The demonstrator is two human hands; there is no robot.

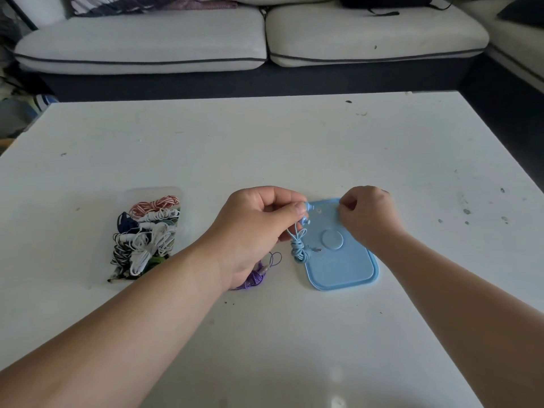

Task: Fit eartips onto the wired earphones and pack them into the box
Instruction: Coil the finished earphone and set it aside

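Observation:
My left hand [256, 228] pinches a light blue earbud [306, 208] of the blue wired earphones; their bundled cord [298, 248] hangs down over the left edge of a blue lid [344, 269] lying flat on the table. My right hand [368, 214] hovers over the lid's far end with fingers curled, pinching something too small to make out. A clear box [153, 192] at the left holds several coiled earphones in white, red, navy and striped colours. Purple earphones [256, 276] lie partly hidden under my left wrist.
The white table [265, 142] reaches from the near edge to a grey-cushioned sofa [235, 45] behind it. Small dark specks dot the tabletop, mostly at the right.

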